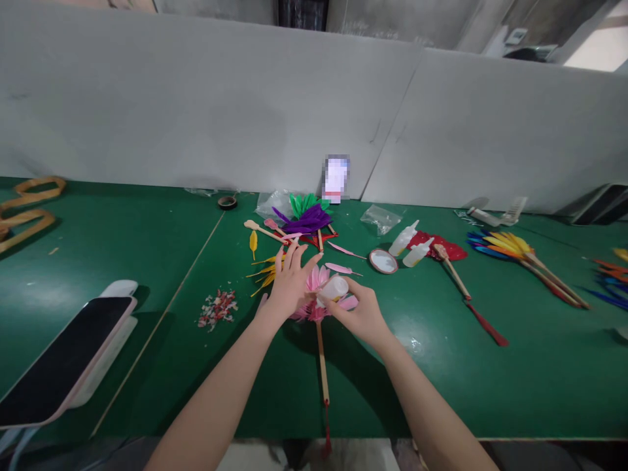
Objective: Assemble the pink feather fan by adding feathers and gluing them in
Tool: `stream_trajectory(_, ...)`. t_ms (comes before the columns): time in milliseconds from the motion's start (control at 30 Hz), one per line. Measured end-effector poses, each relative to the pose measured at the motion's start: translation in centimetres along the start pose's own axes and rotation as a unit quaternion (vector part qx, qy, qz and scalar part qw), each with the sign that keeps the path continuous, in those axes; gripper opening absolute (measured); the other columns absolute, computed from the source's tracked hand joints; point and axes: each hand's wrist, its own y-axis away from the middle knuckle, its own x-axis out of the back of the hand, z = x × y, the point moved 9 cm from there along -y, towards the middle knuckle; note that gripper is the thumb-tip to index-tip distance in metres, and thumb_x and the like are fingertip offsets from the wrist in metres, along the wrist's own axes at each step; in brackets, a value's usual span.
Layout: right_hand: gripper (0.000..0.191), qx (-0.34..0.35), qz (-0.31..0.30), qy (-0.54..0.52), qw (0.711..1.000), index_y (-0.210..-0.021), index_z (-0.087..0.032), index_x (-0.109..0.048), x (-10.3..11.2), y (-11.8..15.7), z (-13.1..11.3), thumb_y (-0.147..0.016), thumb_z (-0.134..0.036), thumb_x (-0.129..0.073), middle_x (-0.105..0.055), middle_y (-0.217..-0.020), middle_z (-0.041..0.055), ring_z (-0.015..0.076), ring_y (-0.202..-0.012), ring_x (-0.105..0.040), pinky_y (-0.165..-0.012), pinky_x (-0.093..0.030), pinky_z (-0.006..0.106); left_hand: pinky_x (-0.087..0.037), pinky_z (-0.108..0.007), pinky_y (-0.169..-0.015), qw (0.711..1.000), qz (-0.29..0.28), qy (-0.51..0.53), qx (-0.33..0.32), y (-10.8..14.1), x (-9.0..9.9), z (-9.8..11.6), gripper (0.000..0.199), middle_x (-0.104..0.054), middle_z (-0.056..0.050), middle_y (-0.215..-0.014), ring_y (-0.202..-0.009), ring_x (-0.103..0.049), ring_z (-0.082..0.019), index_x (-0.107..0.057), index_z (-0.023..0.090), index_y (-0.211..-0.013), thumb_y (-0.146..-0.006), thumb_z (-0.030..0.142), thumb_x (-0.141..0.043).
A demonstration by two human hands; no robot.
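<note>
A pink feather fan (314,278) with a wooden handle (322,363) and a dark red tassel lies in front of me. My right hand (362,313) grips a small white glue bottle (334,288), tipped over the fan so that its base faces up and right. The nozzle is hidden. At the fan's left side is my left hand (290,280), its fingers spread, seemingly holding nothing; part of the feathers is hidden beneath it. Loose yellow feathers (265,269) lie just beyond that hand. Behind the bottle are loose pink feathers (342,269).
Purple feathers (309,219) and green feathers (303,204) lie farther back. Two glue bottles (404,238) stand beside a round white dish (383,261). Finished-looking fans (515,252) lie right. Feather scraps (218,309) and a phone (69,353) are left; a lit phone (336,178) leans on the partition.
</note>
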Motion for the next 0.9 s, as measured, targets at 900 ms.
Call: stream_trajectory(900,0.01,0.015,-0.035,-0.005,0.999,-0.072,-0.017,-0.059,-0.53,0.18,-0.36,-0.074,-0.027,-0.062,-0.057,-0.064,-0.0015,0.0118,-0.057,-0.048,-0.055,-0.039,0.022,-0.007,-0.055,-0.109,1.0,-0.019,0.005,0.001,-0.05,0.16,0.21,0.06,-0.038,-0.015,-0.138,-0.136,-0.019,-0.033,-0.049,0.024,-0.128,-0.073,0.044,-0.064)
